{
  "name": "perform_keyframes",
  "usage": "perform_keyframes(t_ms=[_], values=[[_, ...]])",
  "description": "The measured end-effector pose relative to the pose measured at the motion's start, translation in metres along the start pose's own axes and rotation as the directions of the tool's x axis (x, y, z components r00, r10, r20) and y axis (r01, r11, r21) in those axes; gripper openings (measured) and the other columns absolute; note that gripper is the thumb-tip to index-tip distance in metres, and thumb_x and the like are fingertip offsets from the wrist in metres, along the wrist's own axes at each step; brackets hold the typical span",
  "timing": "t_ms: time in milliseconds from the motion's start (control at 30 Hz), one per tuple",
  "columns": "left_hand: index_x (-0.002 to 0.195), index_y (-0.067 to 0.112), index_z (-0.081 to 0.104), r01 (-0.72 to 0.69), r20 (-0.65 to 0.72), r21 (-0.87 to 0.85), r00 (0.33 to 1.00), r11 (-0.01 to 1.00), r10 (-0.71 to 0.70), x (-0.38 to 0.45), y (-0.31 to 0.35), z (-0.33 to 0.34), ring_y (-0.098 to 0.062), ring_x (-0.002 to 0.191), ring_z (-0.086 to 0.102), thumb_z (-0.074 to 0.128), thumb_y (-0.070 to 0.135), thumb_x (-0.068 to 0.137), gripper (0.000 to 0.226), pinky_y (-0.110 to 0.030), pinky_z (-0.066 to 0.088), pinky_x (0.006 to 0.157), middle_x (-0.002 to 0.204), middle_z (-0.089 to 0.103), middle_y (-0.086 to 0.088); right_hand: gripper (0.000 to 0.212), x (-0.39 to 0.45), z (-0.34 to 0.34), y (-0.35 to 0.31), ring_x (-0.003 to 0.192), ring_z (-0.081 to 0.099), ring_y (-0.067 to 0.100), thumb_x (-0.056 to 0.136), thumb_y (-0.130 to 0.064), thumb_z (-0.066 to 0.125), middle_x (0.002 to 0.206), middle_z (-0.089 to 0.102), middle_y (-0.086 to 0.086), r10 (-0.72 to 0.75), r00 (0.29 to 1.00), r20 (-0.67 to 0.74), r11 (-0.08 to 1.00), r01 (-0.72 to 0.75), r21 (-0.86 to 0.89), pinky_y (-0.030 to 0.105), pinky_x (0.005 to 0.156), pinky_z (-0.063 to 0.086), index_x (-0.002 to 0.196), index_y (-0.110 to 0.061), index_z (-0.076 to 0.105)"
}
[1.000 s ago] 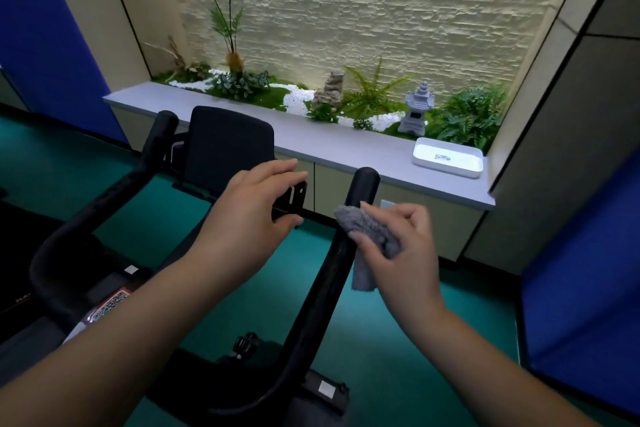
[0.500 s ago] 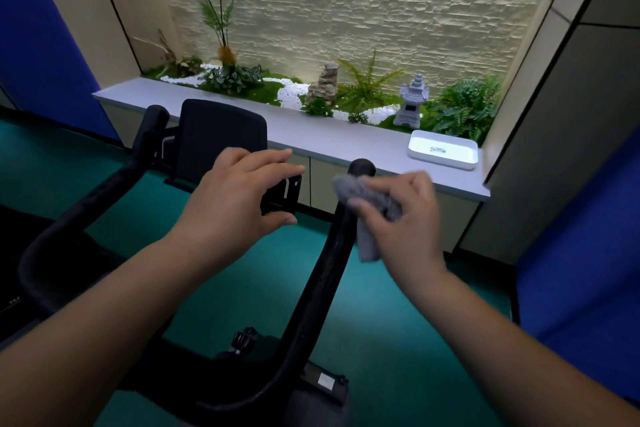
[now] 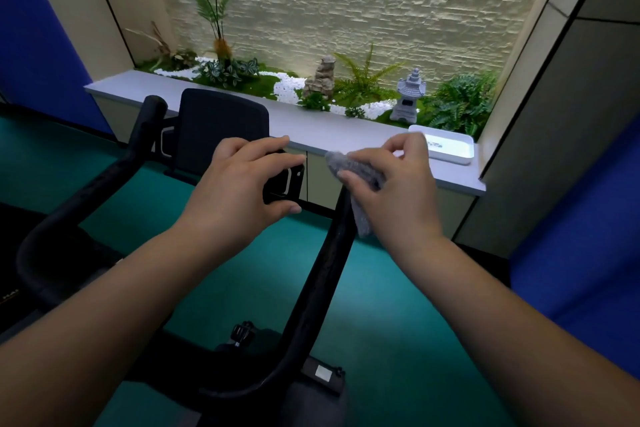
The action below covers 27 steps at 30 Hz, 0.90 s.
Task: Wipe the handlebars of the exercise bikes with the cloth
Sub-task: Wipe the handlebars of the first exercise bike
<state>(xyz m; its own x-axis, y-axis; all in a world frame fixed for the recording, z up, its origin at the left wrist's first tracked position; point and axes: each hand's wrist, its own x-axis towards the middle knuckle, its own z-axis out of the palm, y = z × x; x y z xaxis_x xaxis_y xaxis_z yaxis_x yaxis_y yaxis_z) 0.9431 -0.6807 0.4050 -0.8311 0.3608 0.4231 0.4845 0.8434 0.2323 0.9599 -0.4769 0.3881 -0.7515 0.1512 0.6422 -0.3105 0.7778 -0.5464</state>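
Observation:
The exercise bike's black handlebar forms a U: its right bar (image 3: 320,274) rises up the middle of the view and its left bar (image 3: 104,180) rises at the left. My right hand (image 3: 394,191) grips a grey cloth (image 3: 360,184) wrapped over the tip of the right bar, hiding that tip. My left hand (image 3: 239,194) hovers in front of the black console (image 3: 221,130), fingers extended and thumb below, next to a small bracket (image 3: 287,180). It holds nothing that I can see.
A grey ledge (image 3: 311,128) runs behind the bike with a white tray (image 3: 446,146) at its right end. Plants, white pebbles and a stone lantern (image 3: 408,97) sit behind it. Teal floor (image 3: 398,305) lies below, and blue panels (image 3: 581,253) stand on both sides.
My right hand slid the cloth up the right bar until it covers the tip. My left hand stayed by the console.

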Motion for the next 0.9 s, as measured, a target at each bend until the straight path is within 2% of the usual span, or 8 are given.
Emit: perform_keyframes(t_ms=[100,200,333,433,567,633,767,900], values=[[0.131,0.038,0.051,0.004,-0.008,-0.005,1.000,1.000,-0.004,-0.001,0.001,0.001,-0.020,0.123,0.029,0.077,0.041,0.070,0.066,-0.028,0.024,0.103,0.144,0.039,0.016,0.020,-0.013,0.001,-0.008,0.079,0.047,0.015,0.080,-0.029,0.075,0.096,0.035,-0.003,-0.052,0.996,0.066,0.994,0.057,-0.091,0.024,0.065,0.043,0.097,-0.020,0.072],[0.132,0.037,0.051,-0.002,-0.013,-0.011,1.000,1.000,0.002,-0.002,0.001,0.002,-0.021,0.123,0.030,0.077,0.041,0.070,0.067,-0.030,0.026,0.103,0.144,0.040,0.015,0.017,-0.044,0.007,-0.009,0.078,0.044,0.012,0.078,-0.028,0.076,0.093,0.039,-0.001,-0.114,0.983,0.141,0.992,0.121,-0.043,0.023,0.064,0.041,0.093,-0.019,0.073],[0.132,0.038,0.050,-0.014,-0.001,-0.015,1.000,1.000,0.014,-0.002,-0.001,-0.001,-0.019,0.122,0.030,0.076,0.042,0.070,0.066,-0.027,0.025,0.101,0.144,0.039,0.017,0.021,-0.012,0.009,-0.004,0.081,0.038,-0.007,0.078,-0.028,0.076,0.099,0.036,-0.004,0.037,0.997,0.062,0.996,-0.042,0.078,0.011,0.077,0.040,0.098,-0.021,0.073],[0.132,0.038,0.050,-0.014,0.007,-0.015,1.000,1.000,0.014,-0.002,0.000,-0.002,-0.017,0.123,0.029,0.075,0.042,0.071,0.066,-0.027,0.026,0.101,0.143,0.039,0.018,0.021,0.013,0.006,0.000,0.086,0.039,-0.003,0.078,-0.028,0.077,0.102,0.037,-0.001,0.168,0.984,-0.065,0.975,-0.156,0.160,0.009,0.085,0.040,0.097,-0.022,0.073],[0.131,0.037,0.052,-0.021,-0.017,-0.022,1.000,1.000,0.021,-0.001,-0.002,0.001,-0.019,0.121,0.031,0.077,0.039,0.070,0.066,-0.022,0.021,0.098,0.143,0.041,0.016,0.028,-0.027,0.008,0.001,0.086,0.039,0.005,0.074,-0.022,0.079,0.096,0.038,-0.001,0.145,0.989,0.024,0.970,-0.147,0.193,0.007,0.081,0.041,0.102,-0.025,0.072],[0.131,0.036,0.052,-0.029,-0.020,-0.011,0.999,1.000,0.029,-0.001,-0.002,0.001,-0.020,0.121,0.032,0.077,0.039,0.070,0.066,-0.021,0.020,0.098,0.143,0.041,0.016,0.030,-0.058,0.009,-0.002,0.088,0.041,0.001,0.074,-0.020,0.079,0.095,0.040,-0.001,0.127,0.988,0.092,0.964,-0.145,0.225,0.010,0.082,0.043,0.103,-0.025,0.072],[0.132,0.036,0.051,-0.050,-0.012,-0.012,0.999,0.999,0.050,-0.001,-0.004,0.000,-0.020,0.121,0.031,0.076,0.040,0.071,0.066,-0.021,0.020,0.098,0.143,0.040,0.016,0.029,-0.055,0.007,0.003,0.097,0.037,-0.009,0.074,-0.022,0.079,0.095,0.036,-0.008,0.085,0.992,0.094,0.980,-0.100,0.170,0.008,0.084,0.039,0.102,-0.021,0.073],[0.133,0.036,0.050,-0.075,-0.001,-0.033,0.997,0.997,0.075,-0.004,-0.007,-0.002,-0.020,0.122,0.031,0.075,0.036,0.074,0.065,-0.023,0.021,0.100,0.145,0.039,0.015,0.023,-0.039,0.002,-0.003,0.093,0.038,-0.012,0.075,-0.021,0.078,0.094,0.034,-0.014,0.178,0.980,0.086,0.965,-0.191,0.179,0.001,0.081,0.033,0.096,-0.029,0.072]])
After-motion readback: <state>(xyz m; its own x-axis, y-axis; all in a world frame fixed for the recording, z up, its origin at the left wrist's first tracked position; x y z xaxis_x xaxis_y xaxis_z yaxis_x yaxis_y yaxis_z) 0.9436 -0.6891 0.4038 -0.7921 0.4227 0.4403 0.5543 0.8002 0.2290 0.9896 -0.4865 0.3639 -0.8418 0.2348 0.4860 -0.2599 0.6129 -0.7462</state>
